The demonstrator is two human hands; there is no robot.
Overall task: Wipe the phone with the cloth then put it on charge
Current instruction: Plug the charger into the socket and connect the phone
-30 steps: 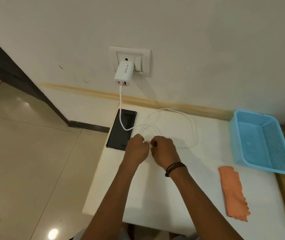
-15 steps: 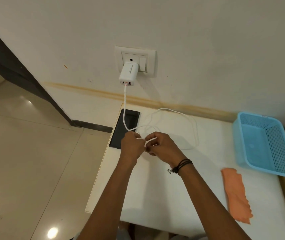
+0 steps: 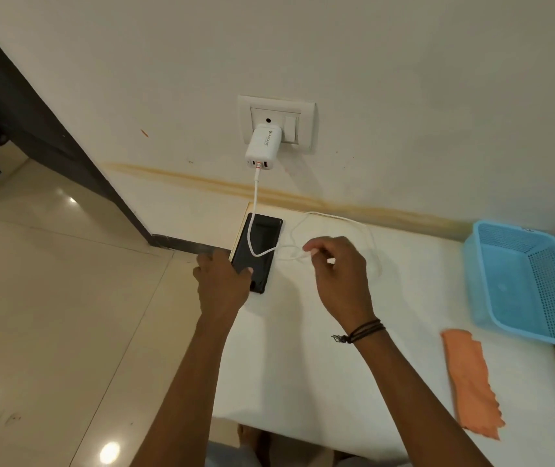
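Black phone (image 3: pixel 266 230): lies flat, screen up, at the ten o'clock corner of the white table (image 3: pixel 320 365); no plug is in it yet.
Left hand (image 3: pixel 222 284): fingers curl round the phone's near end, thumb on the glass.
Right hand (image 3: pixel 337 274): thumb and forefinger pinch the free end of the white cable (image 3: pixel 256 193), just at three o'clock of the phone; the other fingers are loosely curled.
Cable path: drops from the white charger (image 3: pixel 263 146) at twelve o'clock, crosses the screen, then loops over the table.
Step in hand: probably joining plug to phone. Hold the phone firm, line the plug square with the port, push straight and keep some slack. The port itself is hidden.
Orange cloth (image 3: pixel 471 382): lies at four o'clock, well apart from both hands.
Blue basket (image 3: pixel 492 298): at two o'clock.
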